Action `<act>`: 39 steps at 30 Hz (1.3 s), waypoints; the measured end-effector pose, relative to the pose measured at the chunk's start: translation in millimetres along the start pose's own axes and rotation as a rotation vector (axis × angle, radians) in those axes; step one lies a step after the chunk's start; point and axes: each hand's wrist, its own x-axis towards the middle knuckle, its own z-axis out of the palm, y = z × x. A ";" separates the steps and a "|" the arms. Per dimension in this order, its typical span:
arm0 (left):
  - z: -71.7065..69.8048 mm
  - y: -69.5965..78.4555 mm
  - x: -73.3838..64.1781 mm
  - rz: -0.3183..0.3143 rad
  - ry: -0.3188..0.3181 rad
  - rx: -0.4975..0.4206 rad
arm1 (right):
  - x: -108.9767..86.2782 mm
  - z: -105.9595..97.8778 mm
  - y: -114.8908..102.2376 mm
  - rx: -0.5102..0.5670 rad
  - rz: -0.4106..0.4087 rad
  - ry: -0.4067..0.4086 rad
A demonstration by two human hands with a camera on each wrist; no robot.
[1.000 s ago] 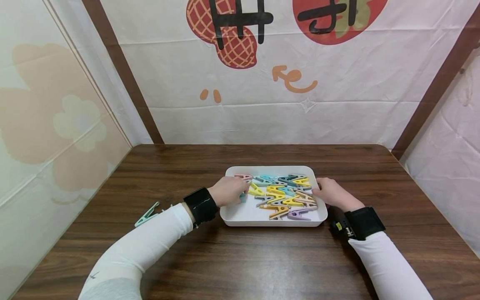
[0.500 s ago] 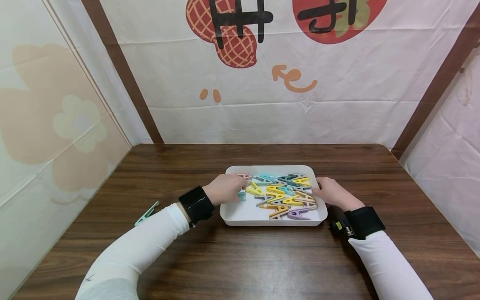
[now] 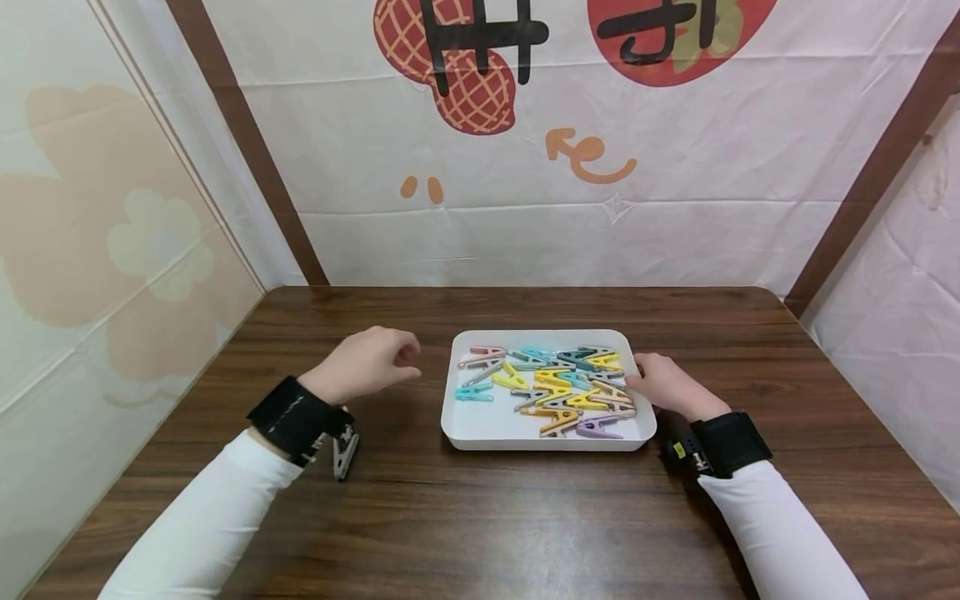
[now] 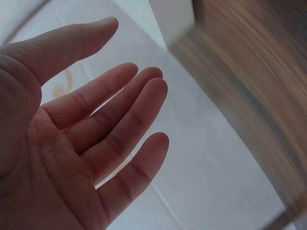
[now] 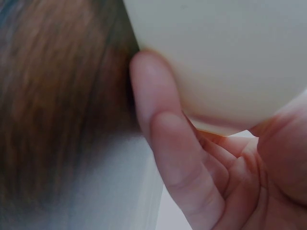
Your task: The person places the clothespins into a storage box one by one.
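Observation:
In the head view, a white tray holds several clothespins in yellow, blue, grey, pink and purple. A light blue clothespin lies at the tray's left end. My left hand is in the air left of the tray, holding nothing. Its fingers are loosely bent and apart in the left wrist view. My right hand grips the tray's right rim, fingers against the outer wall and thumb on the other side. A grey clothespin lies on the table by my left wrist.
The tray stands on a dark brown wooden table. A white printed curtain hangs behind the table's far edge, with more sheeting at the left and right sides.
My left hand has let go of the light blue clothespin in the tray and moved left. My forearm now hides a green clothespin and uncovers the grey one. The right hand stays put.

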 end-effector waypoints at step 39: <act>22.9 -100.2 -106.5 -0.366 -0.176 -0.092 | 0.6 1.1 1.2 0.018 0.017 -0.013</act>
